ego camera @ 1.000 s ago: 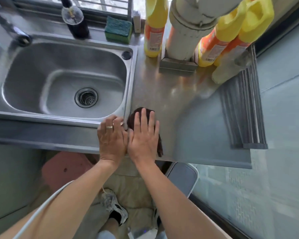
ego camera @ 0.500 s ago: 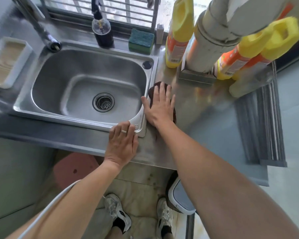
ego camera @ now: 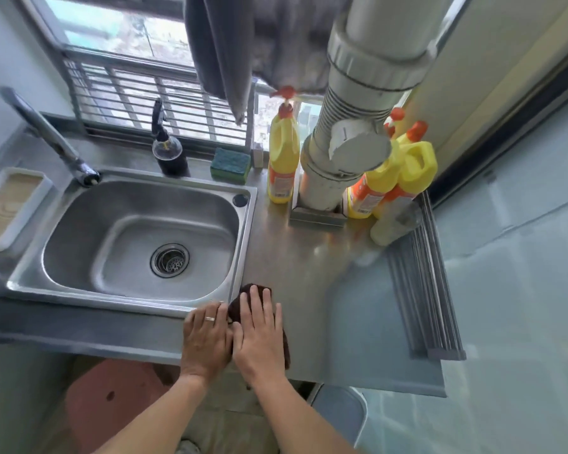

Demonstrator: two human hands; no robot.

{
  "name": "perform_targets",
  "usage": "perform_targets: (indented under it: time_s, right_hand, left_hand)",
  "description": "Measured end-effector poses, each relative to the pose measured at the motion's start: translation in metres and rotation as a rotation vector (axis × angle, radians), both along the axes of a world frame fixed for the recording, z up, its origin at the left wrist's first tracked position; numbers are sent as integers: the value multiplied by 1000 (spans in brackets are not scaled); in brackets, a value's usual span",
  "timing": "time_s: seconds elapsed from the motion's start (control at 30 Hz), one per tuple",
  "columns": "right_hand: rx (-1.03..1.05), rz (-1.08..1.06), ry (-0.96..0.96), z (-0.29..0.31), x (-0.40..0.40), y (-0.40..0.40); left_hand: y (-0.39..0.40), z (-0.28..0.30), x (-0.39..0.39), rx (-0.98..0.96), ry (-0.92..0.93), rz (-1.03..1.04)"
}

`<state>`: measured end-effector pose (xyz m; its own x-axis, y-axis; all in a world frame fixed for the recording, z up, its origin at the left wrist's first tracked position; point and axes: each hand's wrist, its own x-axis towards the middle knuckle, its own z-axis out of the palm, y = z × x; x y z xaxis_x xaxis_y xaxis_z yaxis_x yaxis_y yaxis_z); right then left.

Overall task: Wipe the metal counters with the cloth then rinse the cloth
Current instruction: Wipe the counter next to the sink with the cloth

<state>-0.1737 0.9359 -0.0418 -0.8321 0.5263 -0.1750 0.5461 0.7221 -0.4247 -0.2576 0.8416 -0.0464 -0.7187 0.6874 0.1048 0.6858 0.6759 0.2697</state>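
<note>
At the counter's near edge the right hand point(ego camera: 259, 335) presses flat, fingers straight, on the dark brown cloth point(ego camera: 284, 347), while the left hand point(ego camera: 205, 339) rests open beside it on the sink point(ego camera: 243, 244) rim. Wiping is underway; next likely calls for sweeping the nubbly cloth across the smooth, reflective steel counter point(ego camera: 309, 273) toward the glossy yellow bottles point(ego camera: 282, 158).

Yellow bottles point(ego camera: 283, 162) beside grey pipe point(ego camera: 338, 149), green sponge point(ego camera: 230, 165), dark dispenser point(ego camera: 169, 152)

The right hand point(ego camera: 259, 335) presses flat on a dark brown cloth point(ego camera: 284, 347) on the metal counter point(ego camera: 309, 290); the left hand point(ego camera: 205, 339) rests beside it near the sink point(ego camera: 243, 250) corner.
</note>
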Motion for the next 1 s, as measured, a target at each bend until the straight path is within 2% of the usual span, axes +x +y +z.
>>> perform_targets:
  time_s: [0.2, 0.43, 0.67, 0.83, 1.0]
  right_hand:
    - [-6, -67, -74, -2, -62, 47]
    - [-4, 42, -145, 2, -110, 118]
    - [61, -13, -144, 3, -46, 153]
    - [175, -143, -148, -2, 27, 202]
    - [207, -354, -163, -2, 88, 224]
  left_hand:
    - [5, -9, -3, 18, 72, -66]
    - [5, -7, -8, -19, 84, -54]
    - [26, 10, -15, -64, 31, 61]
    - [30, 3, -11, -83, 66, 91]
    - [24, -10, -8, -16, 135, 72]
